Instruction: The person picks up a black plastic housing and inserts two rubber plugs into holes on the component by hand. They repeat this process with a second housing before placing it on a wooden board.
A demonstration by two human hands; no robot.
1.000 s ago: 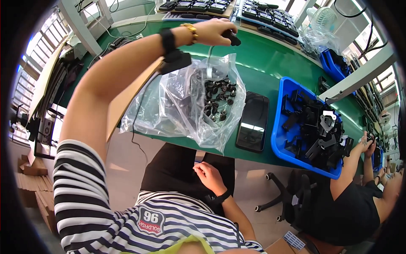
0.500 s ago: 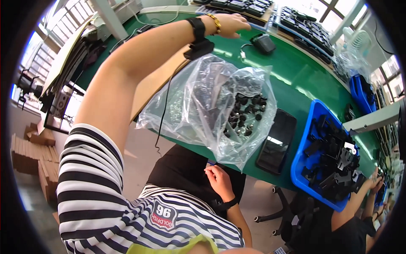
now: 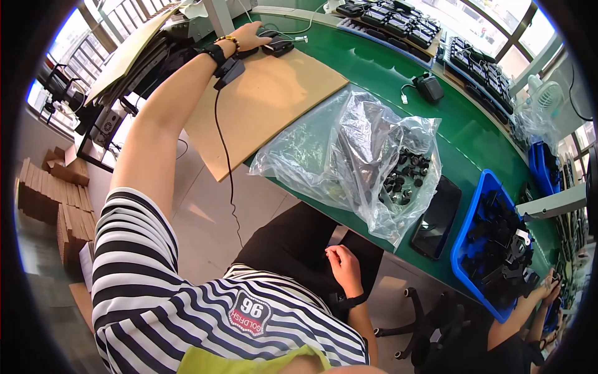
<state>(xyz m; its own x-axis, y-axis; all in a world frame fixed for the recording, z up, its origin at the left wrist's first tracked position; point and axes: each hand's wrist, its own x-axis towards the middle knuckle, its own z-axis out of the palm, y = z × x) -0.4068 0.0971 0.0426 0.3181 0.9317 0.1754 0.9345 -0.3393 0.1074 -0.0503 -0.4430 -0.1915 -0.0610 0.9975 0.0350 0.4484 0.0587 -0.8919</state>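
My left hand (image 3: pixel 249 36) is stretched out to the far left of the table, open, its thumb and fingers apart beside a black boxy device (image 3: pixel 275 45) with a cable. They touch or nearly touch it. On that wrist sits a black strap holding a black module (image 3: pixel 229 73), from which a thin cord hangs. My right hand (image 3: pixel 344 268) rests at my lap with its fingers curled closed, and nothing shows in it. Between the two lies a clear plastic bag (image 3: pixel 349 156) holding several small black round parts (image 3: pixel 405 177).
A tan board (image 3: pixel 268 103) lies on the green table (image 3: pixel 367 62). Right of the bag are a dark phone (image 3: pixel 438 218) and a blue bin (image 3: pixel 464 249) of black parts. A black adapter (image 3: pixel 428 87) sits farther back, before racked trays (image 3: pixel 392 22). A co-worker's hand (image 3: pixel 548 283) shows at right.
My left hand has swung left and away from the adapter's side to the black device. The view has shifted left, uncovering the tan board. My right hand stays at my lap.
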